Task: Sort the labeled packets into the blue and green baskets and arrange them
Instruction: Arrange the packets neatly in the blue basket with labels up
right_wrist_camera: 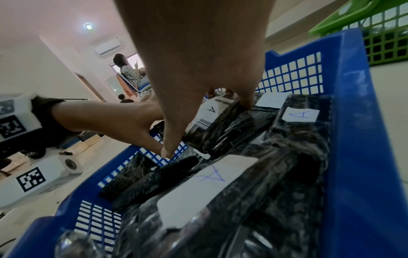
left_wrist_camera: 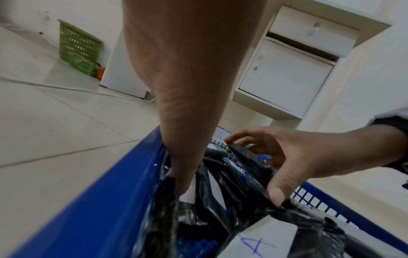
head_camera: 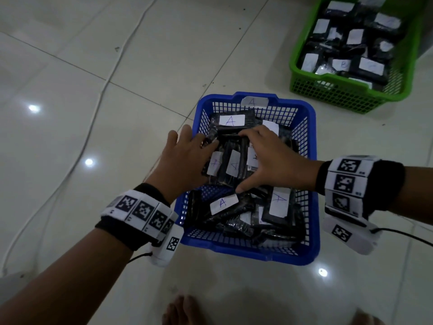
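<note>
The blue basket (head_camera: 246, 254) on the floor holds several black packets with white "A" labels. In its middle a bundle of packets (head_camera: 234, 163) stands on edge between my hands. My left hand (head_camera: 185, 158) lies with straight fingers against the bundle's left side, thumb out over the rim. From the right, my right hand (head_camera: 276, 158) grips the bundle, thumb at its near end and fingers over the far end. Loose "A" packets (head_camera: 223, 202) lie flat in the near half. The green basket (head_camera: 339, 95), far right, holds more labeled packets; one label reads "B".
A white cable (head_camera: 103, 90) runs across the tiled floor on the left. My bare feet (head_camera: 182, 310) show at the bottom edge. A white cabinet (left_wrist_camera: 287, 78) stands beyond the blue basket, and another green basket (left_wrist_camera: 77, 45) leans at the wall.
</note>
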### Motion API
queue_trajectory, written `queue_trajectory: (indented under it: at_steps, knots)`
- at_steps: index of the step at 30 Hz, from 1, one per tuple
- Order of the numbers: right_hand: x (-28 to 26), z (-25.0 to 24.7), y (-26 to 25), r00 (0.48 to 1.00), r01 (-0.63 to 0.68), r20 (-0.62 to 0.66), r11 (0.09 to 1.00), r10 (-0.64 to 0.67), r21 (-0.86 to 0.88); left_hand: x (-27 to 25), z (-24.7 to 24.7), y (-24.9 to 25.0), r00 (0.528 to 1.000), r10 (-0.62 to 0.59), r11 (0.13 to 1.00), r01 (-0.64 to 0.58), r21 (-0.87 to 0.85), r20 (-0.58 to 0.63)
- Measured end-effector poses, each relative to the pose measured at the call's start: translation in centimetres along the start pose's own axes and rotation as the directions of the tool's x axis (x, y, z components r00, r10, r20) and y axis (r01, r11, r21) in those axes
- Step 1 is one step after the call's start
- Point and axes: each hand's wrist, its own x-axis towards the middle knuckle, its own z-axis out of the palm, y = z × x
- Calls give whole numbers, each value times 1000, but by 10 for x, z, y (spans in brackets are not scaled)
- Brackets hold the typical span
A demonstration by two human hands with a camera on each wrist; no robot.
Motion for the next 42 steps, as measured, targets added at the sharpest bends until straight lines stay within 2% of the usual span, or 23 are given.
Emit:
queue_trajectory:
  at_steps: [4,6,9,10,15,17,20,22,24,27,29,32,35,37,39,42]
  knots:
    - [6,10,-7,998,0,-62,1000,0,13,1,2,1,994,-8,999,14,53,-111]
    - [9,15,-11,998,-8,-63,1000,7,-10,2,0,3,989,-26,999,21,-36,-149]
    - [17,22,-14,997,2,-77,998,-7,-63,6,3,5,982,-127,964,89,-251,-139]
    - [19,24,-14,996,9,-83,997,-15,-71,7,4,7,980,-144,956,103,-274,-135]
    - [27,38,-14,996,35,-81,997,-41,-68,7,10,1,982,-81,991,61,-122,-169]
    - [26,38,-13,997,52,-63,997,-55,-50,7,11,-4,977,-50,990,21,-137,-208]
    - [20,26,-10,996,69,-68,994,-63,89,9,6,-3,966,37,963,-103,-249,-257]
    - [14,16,-6,995,77,-75,991,-69,114,13,2,1,974,76,940,-142,-310,-214]
    - [8,6,2,994,86,-79,995,-82,46,18,-1,5,985,98,933,-140,-331,-141]
    - [3,-5,18,996,35,-77,997,-40,-66,24,0,7,975,189,941,-213,-263,-114]
    - [-1,-11,29,999,14,-31,995,-17,-96,26,1,7,968,226,945,-244,-217,-105]
    - [-4,-17,38,991,83,115,982,-64,-172,28,-3,9,980,189,957,-199,-210,-68]
    - [0,-22,41,974,101,223,964,-46,-245,31,-9,19,979,201,959,-188,-210,39]
    - [2,-21,42,974,100,224,949,-32,-299,32,-13,25,968,220,954,-187,-236,124]
    - [3,-18,42,978,107,205,931,-35,-350,33,-20,26,966,192,940,-130,-316,174]
    - [-1,-18,48,979,144,193,879,-61,-454,35,-29,18,989,84,872,-13,-489,123]
